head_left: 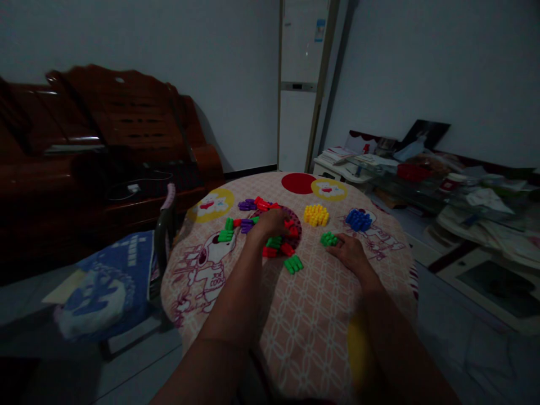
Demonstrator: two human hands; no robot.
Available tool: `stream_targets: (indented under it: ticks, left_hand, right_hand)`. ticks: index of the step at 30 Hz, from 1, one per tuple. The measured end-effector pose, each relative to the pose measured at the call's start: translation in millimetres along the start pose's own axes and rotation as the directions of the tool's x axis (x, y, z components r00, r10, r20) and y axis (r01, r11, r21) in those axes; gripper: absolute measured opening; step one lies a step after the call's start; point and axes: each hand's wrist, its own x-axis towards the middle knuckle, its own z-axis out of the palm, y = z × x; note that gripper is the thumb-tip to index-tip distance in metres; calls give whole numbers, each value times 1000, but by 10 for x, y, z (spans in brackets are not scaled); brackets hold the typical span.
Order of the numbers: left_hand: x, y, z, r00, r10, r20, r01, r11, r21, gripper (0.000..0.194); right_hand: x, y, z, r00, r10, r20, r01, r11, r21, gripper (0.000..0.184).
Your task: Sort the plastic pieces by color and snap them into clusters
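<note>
My left hand [273,222] reaches over a loose spread of plastic toy building pieces, its fingers curled down; what they hold, if anything, is hidden. Around it lie red pieces [265,205], purple pieces [247,226] and green pieces [226,231]. Nearer to me a single green piece [293,264] rests apart. My right hand [349,251] has its thumb and fingers closed at the right side of a small green cluster [328,239] on the table. Behind that cluster sit a yellow cluster [316,215] and a blue cluster [358,220] of similar pieces.
A patterned cloth covers the round table [295,315]. To the left stands a chair with a blue cushion [113,287], with a wooden sofa [122,124] beyond it. On the right, a cluttered glass-topped cabinet [392,180] runs along the wall. A tall white unit [299,124] stands behind.
</note>
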Motion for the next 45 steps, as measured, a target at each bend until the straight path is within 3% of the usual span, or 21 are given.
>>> stream_targets:
  ticks: [3, 5, 13, 20, 24, 28, 32, 34, 38, 45]
  left_hand:
    - [-126, -192, -118, 975, -40, 217, 37, 999, 19, 55]
    - [-161, -211, -111, 960, -51, 275, 51, 999, 7, 64]
    - [-135, -47, -38, 957, -135, 256, 118, 990, 78, 80]
    - [-70, -48, 99, 964, -69, 257, 40, 992, 117, 77]
    - [-88, -71, 61, 981, -46, 186, 33, 997, 75, 60]
    - [-33, 69, 42, 999, -1, -52, -4, 995, -100, 45]
    - [161, 429, 348, 967, 54, -250, -150, 912, -381, 42]
    - [252, 599, 582, 966, 27, -255, -155, 856, -493, 39]
    - [314, 755, 926, 972, 8, -234, -134, 838, -528, 34]
    - [269, 776, 981, 973, 2, -232, -133, 822, -554, 35]
  right_hand:
    - [1, 8, 28, 1000, -4, -22, 4, 1000, -19, 25]
    - [1, 17, 49, 999, -2, -39, 0, 999, -49, 23]
    - [-11, -81, 106, 997, 9, -75, -27, 969, -245, 14]
    - [-25, -178, 141, 996, 43, -79, -71, 916, -395, 27]
    - [-1, -189, 158, 990, 89, -107, -125, 903, -411, 24]
    - [48, -200, 176, 974, 158, -164, -212, 892, -399, 27]
    - [82, -158, 183, 971, 137, -197, -204, 904, -376, 28]
    - [88, -112, 162, 980, 93, -177, -150, 926, -346, 25]
    - [96, -21, 80, 994, 36, -101, -57, 975, -215, 20]
    - [148, 40, 30, 996, 24, -83, -32, 995, -89, 19]
